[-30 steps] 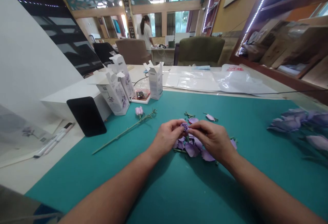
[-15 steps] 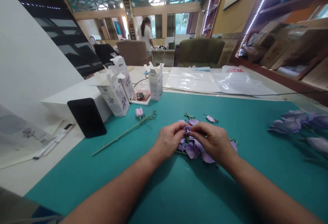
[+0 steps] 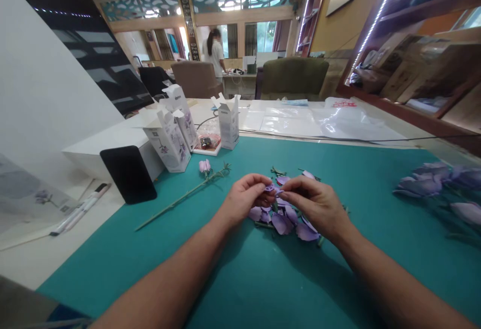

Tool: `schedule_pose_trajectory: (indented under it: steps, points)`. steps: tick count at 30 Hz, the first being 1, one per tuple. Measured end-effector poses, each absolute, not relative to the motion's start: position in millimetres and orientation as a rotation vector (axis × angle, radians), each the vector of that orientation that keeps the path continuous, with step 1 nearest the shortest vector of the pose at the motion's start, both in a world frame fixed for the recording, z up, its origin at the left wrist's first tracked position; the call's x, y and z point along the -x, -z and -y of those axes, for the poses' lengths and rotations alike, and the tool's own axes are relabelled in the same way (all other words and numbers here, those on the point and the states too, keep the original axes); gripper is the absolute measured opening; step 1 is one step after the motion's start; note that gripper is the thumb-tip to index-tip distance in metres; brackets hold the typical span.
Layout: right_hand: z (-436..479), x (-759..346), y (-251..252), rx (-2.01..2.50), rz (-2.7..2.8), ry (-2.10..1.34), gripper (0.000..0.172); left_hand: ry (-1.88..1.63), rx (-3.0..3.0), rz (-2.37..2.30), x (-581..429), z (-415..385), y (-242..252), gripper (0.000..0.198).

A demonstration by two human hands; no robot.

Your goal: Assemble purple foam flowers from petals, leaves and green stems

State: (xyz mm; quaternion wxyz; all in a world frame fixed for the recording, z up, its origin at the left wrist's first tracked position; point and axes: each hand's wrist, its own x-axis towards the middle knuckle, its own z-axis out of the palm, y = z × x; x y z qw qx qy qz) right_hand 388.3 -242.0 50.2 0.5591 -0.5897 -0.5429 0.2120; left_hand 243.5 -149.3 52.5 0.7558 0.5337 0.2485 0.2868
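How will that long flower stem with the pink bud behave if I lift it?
The stem lies straight and thin, so it's probably fairly stiff yet light. The pink bud at one end may make that end heavier. Being slender and round, it could roll if pushed.

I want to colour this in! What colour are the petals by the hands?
The petals are pale purple; the head view shows them best.

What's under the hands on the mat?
Loose purple petals and green stem bits lie on the teal mat below the left hand and right hand, which hold a small bud. Whatever lies directly beneath the palms is covered.
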Motion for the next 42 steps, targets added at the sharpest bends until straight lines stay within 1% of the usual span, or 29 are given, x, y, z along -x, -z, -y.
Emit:
schedule_pose_trajectory:
  steps: [4,10,13,19,22,29,33,42]
  points:
    - [244,-387,-53,1.403,1.328,-0.463,0.017,-0.613,-1.126,-0.516,-245,149,-52,0.036]
    - [245,-384,-53,1.44,1.469,-0.291,0.01,-0.661,-1.243,-0.646,-243,149,-53,0.026]
    - [244,-384,-52,1.424,1.537,-0.214,0.01,-0.724,-1.305,-0.686,-241,150,-55,0.023]
    - [243,-384,-52,1.423,1.547,-0.142,0.01,-0.668,-1.313,-0.669,-243,152,-54,0.034]
    - [243,-384,-52,1.408,1.55,-0.122,0.011,-0.643,-1.311,-0.659,-244,152,-53,0.035]
    - [243,-386,-52,1.399,1.568,-0.073,0.007,-0.669,-1.401,-0.565,-242,153,-56,0.026]
    - [243,-388,-52,1.378,1.566,-0.072,0.007,-0.686,-1.379,-0.503,-242,156,-55,0.029]
    - [245,-384,-53,1.359,1.553,-0.023,0.008,-0.861,-1.611,-0.502,-241,163,-59,0.016]
